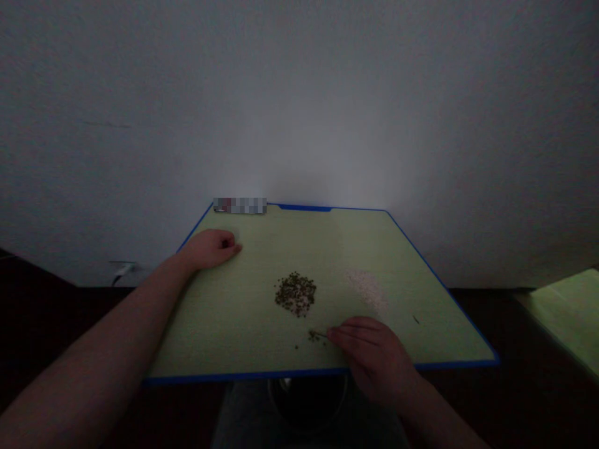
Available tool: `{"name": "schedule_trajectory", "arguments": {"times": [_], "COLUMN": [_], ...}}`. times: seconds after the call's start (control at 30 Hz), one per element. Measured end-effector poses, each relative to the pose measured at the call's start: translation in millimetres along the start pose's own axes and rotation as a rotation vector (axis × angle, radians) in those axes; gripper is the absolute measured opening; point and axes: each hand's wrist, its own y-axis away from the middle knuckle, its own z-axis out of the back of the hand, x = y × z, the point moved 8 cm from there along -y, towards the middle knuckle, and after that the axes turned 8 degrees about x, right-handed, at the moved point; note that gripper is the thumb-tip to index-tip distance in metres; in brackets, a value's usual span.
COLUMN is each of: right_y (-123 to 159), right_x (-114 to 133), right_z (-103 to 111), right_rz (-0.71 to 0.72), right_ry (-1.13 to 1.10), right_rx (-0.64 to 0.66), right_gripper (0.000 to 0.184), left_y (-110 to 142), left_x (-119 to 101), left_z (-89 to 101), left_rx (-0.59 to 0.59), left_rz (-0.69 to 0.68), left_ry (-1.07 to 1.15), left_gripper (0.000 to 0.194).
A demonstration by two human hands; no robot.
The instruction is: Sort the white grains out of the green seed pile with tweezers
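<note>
My right hand (377, 349) is near the front edge of the table, its fingers pinched on a thin stick (321, 334). The stick's tip is among a few small dark beans or seeds (312, 337). Beyond it lies a pile of the same dark beans (294, 290), with pale grains mixed in on its near side. To the right is a spread of pale grains (367, 290). My left hand (210, 248) rests at the table's left side in a loose fist, with nothing visible in it.
The pale table (253, 337) has a blue rim and stands against a grey wall (299, 112). At its back left lies a blurred-out strip (239, 206). A short dark sliver (415, 319) lies at the right. Below the front edge is a dark round container (309, 402).
</note>
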Motion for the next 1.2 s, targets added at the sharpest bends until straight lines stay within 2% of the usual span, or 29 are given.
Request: {"name": "schedule_trajectory", "arguments": {"times": [0.33, 0.63, 0.83, 0.93, 1.1, 1.2], "right_y": [-4, -26, -29, -27, -24, -24], "right_x": [8, 8, 4, -3, -23, -28], "right_z": [7, -12, -13, -15, -25, -30], "right_rz": [0.029, 0.02, -0.026, -0.126, -0.42, -0.529], "right_ry": [-0.066, -0.265, -0.363, -0.379, -0.471, -0.535], "right_rx": [-0.01, 0.084, 0.144, 0.189, 0.279, 0.296], "right_gripper": [0.043, 0.042, 0.036, 0.033, 0.03, 0.031], "left_y": [-2, 0, -1, -1, 0, 0], "left_x": [0, 2, 4, 3, 3, 4], "left_z": [0.5, -1.6, -2.6, -2.6, -2.3, -2.4], "left_rx": [0.008, -0.002, -0.006, -0.007, -0.002, 0.006], "left_rz": [0.005, -0.001, -0.009, -0.013, -0.008, 0.008], "left_ry": [0.002, 0.012, 0.005, 0.003, 0.001, -0.002], "left_gripper": [0.039, 0.037, 0.038, 0.038, 0.038, 0.038]}}
